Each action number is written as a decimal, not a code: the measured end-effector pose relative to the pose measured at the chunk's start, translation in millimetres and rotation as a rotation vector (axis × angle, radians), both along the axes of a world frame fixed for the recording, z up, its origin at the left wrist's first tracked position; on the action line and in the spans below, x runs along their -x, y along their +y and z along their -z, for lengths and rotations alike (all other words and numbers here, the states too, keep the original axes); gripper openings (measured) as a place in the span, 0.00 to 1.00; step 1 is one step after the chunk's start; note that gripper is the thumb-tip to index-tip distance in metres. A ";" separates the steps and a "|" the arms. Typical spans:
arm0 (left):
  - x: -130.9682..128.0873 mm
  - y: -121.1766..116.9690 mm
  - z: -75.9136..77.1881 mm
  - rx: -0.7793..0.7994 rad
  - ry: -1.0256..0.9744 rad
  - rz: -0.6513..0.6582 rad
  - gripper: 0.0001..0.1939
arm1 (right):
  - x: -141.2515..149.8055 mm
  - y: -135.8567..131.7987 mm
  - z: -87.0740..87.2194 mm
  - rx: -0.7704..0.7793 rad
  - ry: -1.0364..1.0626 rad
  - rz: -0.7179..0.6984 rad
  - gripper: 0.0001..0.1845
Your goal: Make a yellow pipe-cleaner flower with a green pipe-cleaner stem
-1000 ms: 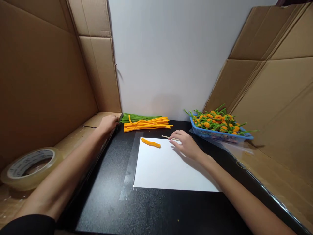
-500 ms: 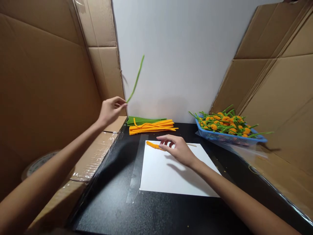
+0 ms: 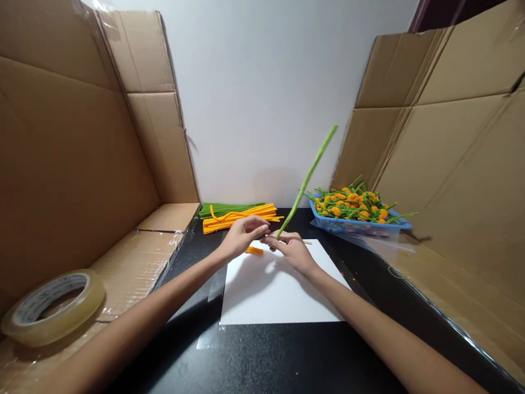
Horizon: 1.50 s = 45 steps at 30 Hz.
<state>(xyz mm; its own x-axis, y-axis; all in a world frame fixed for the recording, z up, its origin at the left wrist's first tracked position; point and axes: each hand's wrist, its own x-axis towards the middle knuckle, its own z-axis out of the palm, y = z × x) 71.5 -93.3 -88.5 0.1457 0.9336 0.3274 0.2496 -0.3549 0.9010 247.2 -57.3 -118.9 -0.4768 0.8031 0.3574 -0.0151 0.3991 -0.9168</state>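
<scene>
My left hand [image 3: 243, 235] and my right hand [image 3: 290, 250] meet over the far edge of a white sheet of paper [image 3: 279, 293]. Between them a long green pipe cleaner [image 3: 307, 179] rises up and to the right. Its lower end sits in the pinched fingers of both hands. A short orange coiled piece [image 3: 255, 250] lies on the paper just under my left hand. A thin wooden stick [image 3: 307, 242] lies on the paper beyond my right hand.
A pile of green and orange pipe cleaners [image 3: 235, 212] lies at the back of the black table [image 3: 262, 355]. A blue basket [image 3: 356, 225] with several green-stemmed orange flowers stands at the back right. A tape roll [image 3: 53, 306] rests at the left. Cardboard walls flank both sides.
My left hand carried the green pipe cleaner from high on the left down to the paper's far edge. My right hand shifted from the orange coil to the stem's lower end.
</scene>
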 end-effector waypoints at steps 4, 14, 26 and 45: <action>32.0 3.4 20.1 -0.087 0.580 0.016 0.21 | -3.8 10.0 8.0 0.004 -0.048 0.138 0.21; 33.4 0.5 41.9 -0.064 0.378 -0.048 0.18 | -5.8 11.8 2.8 0.184 0.064 0.012 0.13; 22.7 -6.4 36.1 0.027 0.090 -0.049 0.20 | -5.8 2.8 -11.6 0.192 0.180 -0.001 0.19; 10.0 -15.7 30.2 0.028 0.081 -0.072 0.18 | -4.6 -0.7 -6.2 0.259 0.146 -0.088 0.19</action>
